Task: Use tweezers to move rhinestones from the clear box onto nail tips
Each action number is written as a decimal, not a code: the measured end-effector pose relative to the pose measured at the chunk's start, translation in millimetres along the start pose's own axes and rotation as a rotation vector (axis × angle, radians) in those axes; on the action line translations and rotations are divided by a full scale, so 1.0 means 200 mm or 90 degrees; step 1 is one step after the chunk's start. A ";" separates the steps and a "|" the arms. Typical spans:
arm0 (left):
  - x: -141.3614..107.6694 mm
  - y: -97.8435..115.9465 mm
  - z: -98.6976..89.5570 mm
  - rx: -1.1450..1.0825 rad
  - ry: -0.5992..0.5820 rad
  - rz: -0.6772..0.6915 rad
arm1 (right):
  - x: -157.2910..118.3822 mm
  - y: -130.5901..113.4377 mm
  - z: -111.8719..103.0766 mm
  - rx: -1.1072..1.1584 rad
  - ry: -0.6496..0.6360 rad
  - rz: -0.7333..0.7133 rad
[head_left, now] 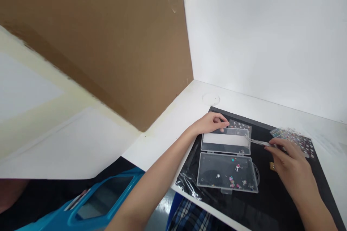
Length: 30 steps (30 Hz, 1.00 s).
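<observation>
A clear hinged plastic case [210, 171] lies opened flat on a black mat [271, 198]. Its near half holds several small coloured and silvery flower-shaped pieces. Across the far half runs a white strip [225, 139]. My left hand [211, 122] is at the case's far left edge, its fingers curled and closed on that rim. In my right hand [291, 162] are silver tweezers [257, 141], pinched between thumb and fingers. The tweezer tips point left, over the right end of the white strip. Whether they grip a piece is too small to tell.
Behind the case lies a clear sheet of small stickers [238, 125]. A colourful sticker sheet [295, 140] sits beyond my right hand, with a small gold-coloured object [272, 166] beside that hand. A brown panel [121, 43] and a white wall [265, 36] bound the white table [159, 148].
</observation>
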State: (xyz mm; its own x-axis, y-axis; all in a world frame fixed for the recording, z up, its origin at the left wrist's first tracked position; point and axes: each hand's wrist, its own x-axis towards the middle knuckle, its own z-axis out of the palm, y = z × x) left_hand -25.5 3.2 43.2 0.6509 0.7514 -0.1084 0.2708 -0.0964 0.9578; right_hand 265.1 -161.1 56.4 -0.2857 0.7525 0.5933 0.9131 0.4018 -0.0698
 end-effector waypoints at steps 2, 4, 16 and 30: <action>0.00 0.00 0.00 0.002 -0.001 0.003 | 0.00 0.01 0.00 -0.013 -0.005 0.003; 0.00 -0.01 0.00 0.006 -0.005 0.003 | 0.00 0.01 -0.01 -0.028 0.011 0.011; 0.00 -0.01 0.00 0.009 -0.005 -0.001 | -0.02 0.03 0.00 -0.012 0.022 0.062; 0.01 -0.02 0.00 0.029 -0.004 -0.015 | -0.01 0.02 0.03 -0.006 -0.042 0.030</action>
State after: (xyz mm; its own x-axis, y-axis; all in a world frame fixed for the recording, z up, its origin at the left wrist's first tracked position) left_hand -24.8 4.1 39.4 0.6487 0.7494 -0.1326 0.3182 -0.1088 0.9418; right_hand 268.8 -158.4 50.3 -0.2605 0.8032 0.5358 0.9284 0.3607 -0.0894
